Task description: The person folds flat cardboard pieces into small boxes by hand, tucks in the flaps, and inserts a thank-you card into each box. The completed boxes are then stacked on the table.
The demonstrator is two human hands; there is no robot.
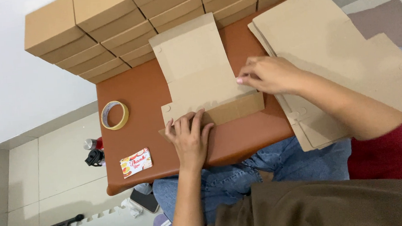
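Pale wall and grey tiled floor around a small brown desk (137,91). Stacked along the desk's far edge, finished brown cardboard boxes (108,32), closed and plain, too tightly packed and cut off by the frame to count surely. On the right, a pile of flat unfolded cardboard blanks (329,36), overhanging the desk edge. One flat cardboard blank (194,63) at the desk's middle, lying open with a narrow front flap (234,109) folded up along its near edge. One roll of yellowish tape (114,115) lying flat near the left edge. One small rectangular card (136,162), white and red with a picture of food, near the front left corner. Down on the floor beside the desk, a red bottle with a black cap (94,152). Left hand (191,137) spread flat, palm down, pressing the near left corner of the blank, grip open. Right hand (267,74) pinching the right edge of the same blank between thumb and fingertips, grip closed on the cardboard just above the flap.
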